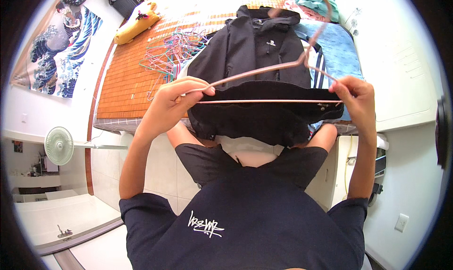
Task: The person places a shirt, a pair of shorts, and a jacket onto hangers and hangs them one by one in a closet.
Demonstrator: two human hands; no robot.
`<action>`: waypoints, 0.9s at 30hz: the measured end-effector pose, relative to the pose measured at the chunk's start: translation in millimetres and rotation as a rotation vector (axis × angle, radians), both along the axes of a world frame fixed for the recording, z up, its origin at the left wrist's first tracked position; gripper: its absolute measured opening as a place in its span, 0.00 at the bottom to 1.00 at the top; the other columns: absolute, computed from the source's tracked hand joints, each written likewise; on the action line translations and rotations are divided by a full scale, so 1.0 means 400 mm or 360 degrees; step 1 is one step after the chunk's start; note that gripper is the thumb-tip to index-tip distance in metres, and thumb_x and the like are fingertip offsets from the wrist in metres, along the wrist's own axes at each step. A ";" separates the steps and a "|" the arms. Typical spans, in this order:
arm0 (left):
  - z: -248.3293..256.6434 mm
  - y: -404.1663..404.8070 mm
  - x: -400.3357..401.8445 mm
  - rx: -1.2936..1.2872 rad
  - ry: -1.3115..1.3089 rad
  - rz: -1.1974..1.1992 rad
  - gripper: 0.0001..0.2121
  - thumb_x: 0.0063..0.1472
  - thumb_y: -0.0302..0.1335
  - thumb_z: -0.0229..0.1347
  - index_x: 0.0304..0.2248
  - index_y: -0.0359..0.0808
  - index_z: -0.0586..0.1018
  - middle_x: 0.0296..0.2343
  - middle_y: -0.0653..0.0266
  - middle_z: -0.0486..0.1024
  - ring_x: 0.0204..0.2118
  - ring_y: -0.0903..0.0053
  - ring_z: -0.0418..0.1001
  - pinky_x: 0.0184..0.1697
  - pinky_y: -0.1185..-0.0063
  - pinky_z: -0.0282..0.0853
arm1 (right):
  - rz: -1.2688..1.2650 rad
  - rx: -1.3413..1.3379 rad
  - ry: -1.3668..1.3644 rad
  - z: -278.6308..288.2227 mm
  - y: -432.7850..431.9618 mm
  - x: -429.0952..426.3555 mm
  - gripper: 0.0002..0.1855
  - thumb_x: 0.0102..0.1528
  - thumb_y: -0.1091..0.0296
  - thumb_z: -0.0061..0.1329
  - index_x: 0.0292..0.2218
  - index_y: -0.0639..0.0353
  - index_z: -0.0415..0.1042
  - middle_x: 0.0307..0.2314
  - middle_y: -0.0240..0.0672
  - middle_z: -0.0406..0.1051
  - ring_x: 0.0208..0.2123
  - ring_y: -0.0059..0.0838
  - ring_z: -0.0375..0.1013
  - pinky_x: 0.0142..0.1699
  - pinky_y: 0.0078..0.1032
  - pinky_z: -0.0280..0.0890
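A coated wire clothes hanger [262, 69] of pinkish-brown colour is stretched between my two hands, its hook pointing away from me. My left hand [177, 102] pinches its left corner, and my right hand [355, 98] grips the right corner. At the hanger's straight bottom bar hangs a black garment [254, 119] with small metal fittings near its right end. Whether the cloth is folded over the bar or lies behind it, I cannot tell. Beyond the hanger, a black hooded jacket [244, 54] with a small white chest emblem lies spread on the bed.
Several tangled coloured hangers [173, 54] lie on the bed's brown tile mat [120, 82], left of the jacket. A yellow plush toy [138, 25] sits farther back. Folded teal cloth [315, 4] and a blue pad [339, 54] are at right. A fan [59, 146] stands left.
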State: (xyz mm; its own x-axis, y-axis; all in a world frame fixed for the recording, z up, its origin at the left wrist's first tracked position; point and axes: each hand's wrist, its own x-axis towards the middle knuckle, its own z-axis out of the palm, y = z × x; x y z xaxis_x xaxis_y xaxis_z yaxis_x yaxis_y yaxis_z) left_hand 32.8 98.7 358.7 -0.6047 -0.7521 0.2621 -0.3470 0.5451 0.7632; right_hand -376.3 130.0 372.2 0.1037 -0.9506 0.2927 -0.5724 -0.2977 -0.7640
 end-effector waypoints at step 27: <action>-0.504 -0.056 0.225 0.0032 -0.1028 0.1054 0.13 0.56 0.31 0.58 0.40 0.38 0.77 0.30 0.55 0.76 0.35 0.58 0.74 0.36 0.66 0.68 | -0.0769 -0.0585 -0.0279 -0.040 -0.190 -0.177 0.14 0.57 0.60 0.54 0.40 0.60 0.79 0.22 0.24 0.71 0.21 0.09 0.56 0.28 0.12 0.49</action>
